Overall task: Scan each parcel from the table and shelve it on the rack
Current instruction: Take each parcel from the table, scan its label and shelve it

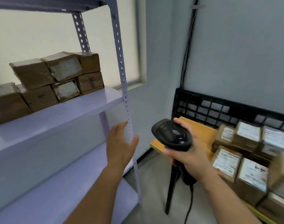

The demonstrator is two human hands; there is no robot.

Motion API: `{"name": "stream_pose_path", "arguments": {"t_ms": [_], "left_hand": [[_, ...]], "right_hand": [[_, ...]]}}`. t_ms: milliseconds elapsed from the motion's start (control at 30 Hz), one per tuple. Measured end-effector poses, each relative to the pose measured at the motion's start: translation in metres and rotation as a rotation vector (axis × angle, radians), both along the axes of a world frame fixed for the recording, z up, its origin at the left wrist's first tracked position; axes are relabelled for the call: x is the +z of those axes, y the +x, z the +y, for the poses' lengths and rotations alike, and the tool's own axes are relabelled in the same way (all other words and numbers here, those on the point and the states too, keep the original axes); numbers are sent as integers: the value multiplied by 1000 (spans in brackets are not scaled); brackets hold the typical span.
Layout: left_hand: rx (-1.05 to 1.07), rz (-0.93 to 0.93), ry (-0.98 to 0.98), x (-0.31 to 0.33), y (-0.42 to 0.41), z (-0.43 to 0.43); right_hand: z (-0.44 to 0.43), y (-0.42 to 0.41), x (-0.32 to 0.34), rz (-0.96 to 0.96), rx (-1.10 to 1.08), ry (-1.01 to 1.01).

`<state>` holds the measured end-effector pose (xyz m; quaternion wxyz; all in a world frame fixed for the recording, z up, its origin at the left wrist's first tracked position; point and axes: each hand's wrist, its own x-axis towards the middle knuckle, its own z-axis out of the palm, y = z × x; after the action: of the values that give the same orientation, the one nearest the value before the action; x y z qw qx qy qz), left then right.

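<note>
My right hand (189,152) grips a black barcode scanner (172,135) by its handle, between the rack and the table. My left hand (120,144) is held up empty with straight fingers, just in front of the rack's front upright (122,70). Several brown cardboard parcels (57,78) are stacked in two layers on the rack's middle shelf (70,109). More brown parcels with white labels (246,152) lie on the wooden table (201,131) at the right.
A black plastic crate (219,107) stands on edge behind the table against the grey wall. Black cables (188,46) run down the wall. The scanner's cord (189,206) hangs beside the table's black leg (171,188). A lower rack shelf (73,188) lies below.
</note>
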<state>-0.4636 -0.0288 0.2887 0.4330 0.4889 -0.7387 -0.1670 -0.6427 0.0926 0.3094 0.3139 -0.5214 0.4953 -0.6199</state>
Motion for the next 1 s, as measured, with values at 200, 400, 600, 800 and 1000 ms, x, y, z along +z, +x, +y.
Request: {"name": "stream_pose_path", "arguments": {"t_ms": [200,400,600,800,1000], "left_hand": [[-146,-77,106,-32,-79,51],[-285,-98,170,-49,-153,95],[-392,-127,246,-59,-212,124],[-549,-206,299,-56,-273,140],[-765,-285,229,-52,-344,153]], "right_hand": [[54,-64,-15,28,-89,-9],[109,-125,-21,59,-198,25],[152,-172,-30,53,-316,56],[178,-207,-38,-6,-418,44],[197,-240,-44,23,-586,53]]}}
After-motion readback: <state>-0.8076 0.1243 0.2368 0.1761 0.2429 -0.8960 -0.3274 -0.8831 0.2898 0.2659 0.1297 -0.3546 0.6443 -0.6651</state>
